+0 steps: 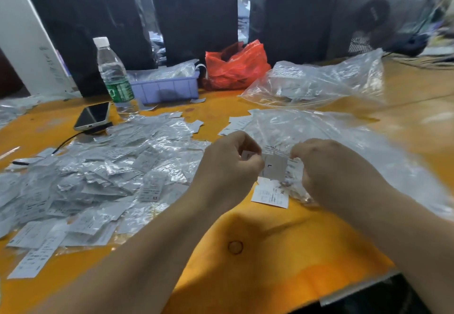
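the left hand [228, 163] and right hand [326, 166] meet above the counter [258, 240], knuckles up, a little in from its near edge. each grip is curled and pinches one side of the label [275, 167], a small grey slip marked with the letter l, held off the surface between them. the fingertips are hidden under the hands. a white card [270, 194] lies flat just under the label, its right end running in under the right hand.

left of the left forearm a pile [98, 173] of bagged slips spreads out to the left edge of view, its near rim close to the forearm. on the right a slack clear bag [344, 136] reaches under the right forearm. bare counter shows between the forearms, toward the near edge, and in a strip beyond the hands up to the red bag [235, 67]. a tray [167, 88], bottle [114, 72] and phone [92, 115] sit at the back left, well apart from the hands. the far bag [319, 80] lies at the back right.
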